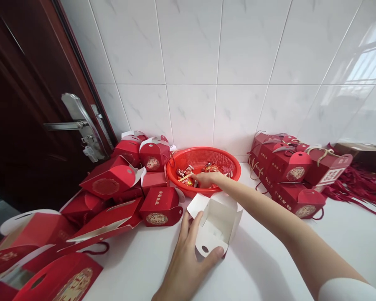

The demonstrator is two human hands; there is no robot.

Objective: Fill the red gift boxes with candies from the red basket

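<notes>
My left hand (191, 259) is closed around the near left side of a small gift box (219, 221), thumb on its front flap. The box stands with its top open and its white inside facing up; red shows only at a lower edge. My right hand (207, 179) reaches over the box into a red plastic basket (203, 151). Its fingers are drawn together among the wrapped candies (185, 172), and what they pinch is hidden. More wrapped candies (210, 167) lie in the basket just behind this hand.
Many red gift boxes (161, 205) are heaped on the left, some with flaps open. More red boxes (290, 167), tied with cord, are stacked on the right. Behind them lie dark red ribbons (357, 188) and a brown carton (363, 154). A tiled wall (191, 104) backs the white tabletop (138, 267).
</notes>
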